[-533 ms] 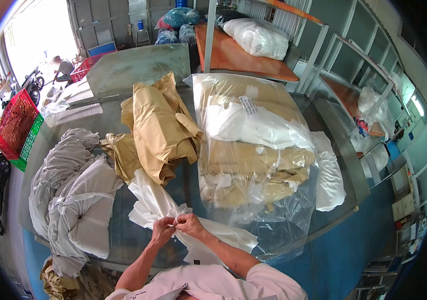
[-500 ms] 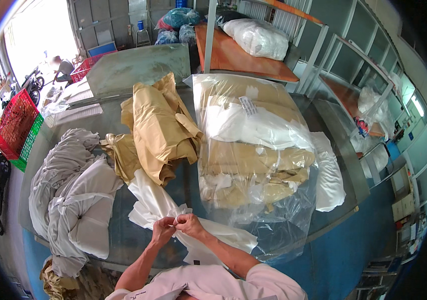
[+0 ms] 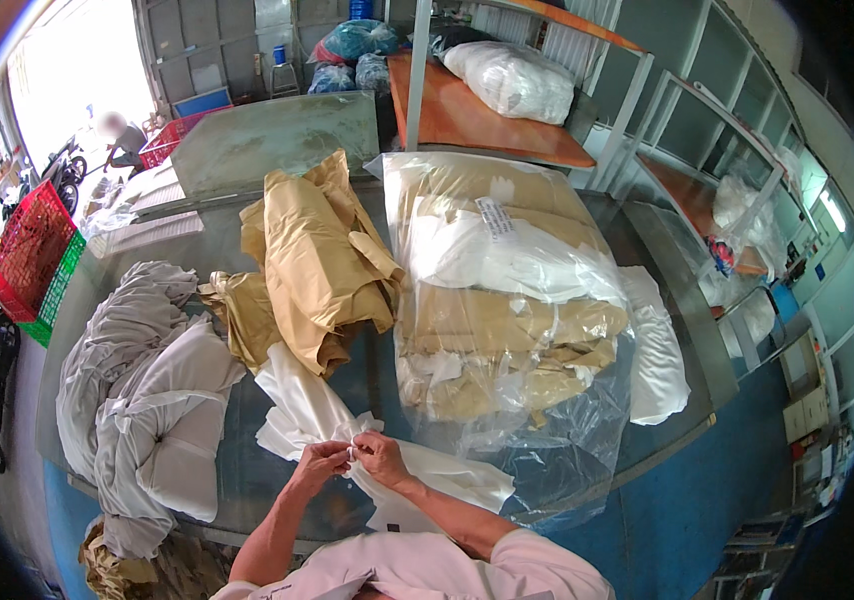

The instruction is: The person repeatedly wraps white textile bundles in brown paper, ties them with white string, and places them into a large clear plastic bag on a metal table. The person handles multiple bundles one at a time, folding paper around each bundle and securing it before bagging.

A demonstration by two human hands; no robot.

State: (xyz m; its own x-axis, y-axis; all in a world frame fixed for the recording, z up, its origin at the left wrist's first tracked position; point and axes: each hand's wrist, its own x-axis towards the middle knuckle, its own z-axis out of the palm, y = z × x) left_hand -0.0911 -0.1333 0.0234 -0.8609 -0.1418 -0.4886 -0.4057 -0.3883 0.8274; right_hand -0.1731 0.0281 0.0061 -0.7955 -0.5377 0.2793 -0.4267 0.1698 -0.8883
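White cloth (image 3: 299, 398): on the table (image 3: 257, 470), its middle at the hands, one end toward 11 o'clock, the other toward 4.
Left hand (image 3: 323, 465): grip narrow, fingertips pinching the gathered middle.
Right hand (image 3: 380, 458): same narrow pinch, close beside the left.
Done so far: the middle is bunched into a waist.
Unfinished: both ends lie loose; whether a knot is closed, I cannot tell.
Around the hands: grey cloth (image 3: 182, 430) at 10, brown paper (image 3: 322, 265) at 12, filled clear bag (image 3: 572, 450) between 1 and 2.
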